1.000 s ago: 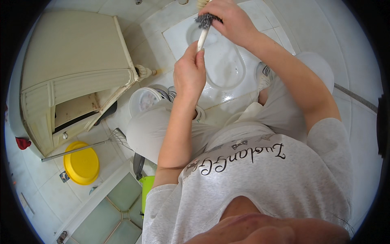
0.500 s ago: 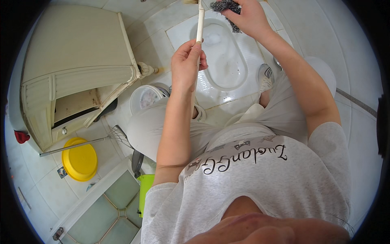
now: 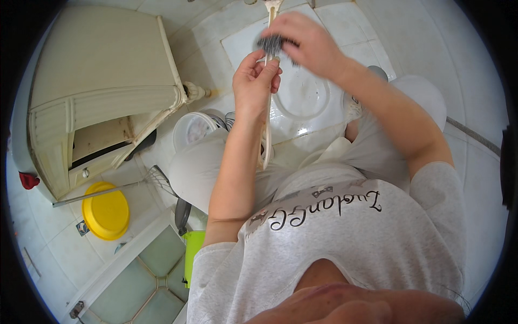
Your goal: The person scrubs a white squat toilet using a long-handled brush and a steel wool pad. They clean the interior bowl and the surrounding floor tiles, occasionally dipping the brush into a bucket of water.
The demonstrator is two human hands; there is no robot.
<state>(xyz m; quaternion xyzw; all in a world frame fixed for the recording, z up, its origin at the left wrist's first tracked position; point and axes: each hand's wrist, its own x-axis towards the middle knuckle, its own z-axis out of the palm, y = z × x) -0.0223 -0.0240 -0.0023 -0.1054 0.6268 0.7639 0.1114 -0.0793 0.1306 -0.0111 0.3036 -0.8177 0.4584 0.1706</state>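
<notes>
A long cream-white brush handle (image 3: 267, 144) runs up through my left hand (image 3: 258, 81), whose fingers are closed round it. The brush's far end is cut off by the top of the picture. Above that grip, my right hand (image 3: 310, 46) presses a dark grey steel wool pad (image 3: 271, 44) onto the handle. Motion blurs the right hand, and its fingers curl over the pad. Both hands are over a wet white squat toilet (image 3: 310, 114) set in the tiled floor, partly hidden behind them.
At the left stands a cream cabinet (image 3: 102, 59) with an open lower compartment. A white bucket (image 3: 181, 131) is beside my left knee. A yellow basin (image 3: 108, 213), a long-handled wire tool (image 3: 156, 181), a green container (image 3: 192, 254) and a glass-panelled door (image 3: 145, 286) lie lower left.
My right hand has moved left and down, bringing the steel wool pad from beside the brush onto its handle. My left hand has shifted slightly right, still gripping the brush.
</notes>
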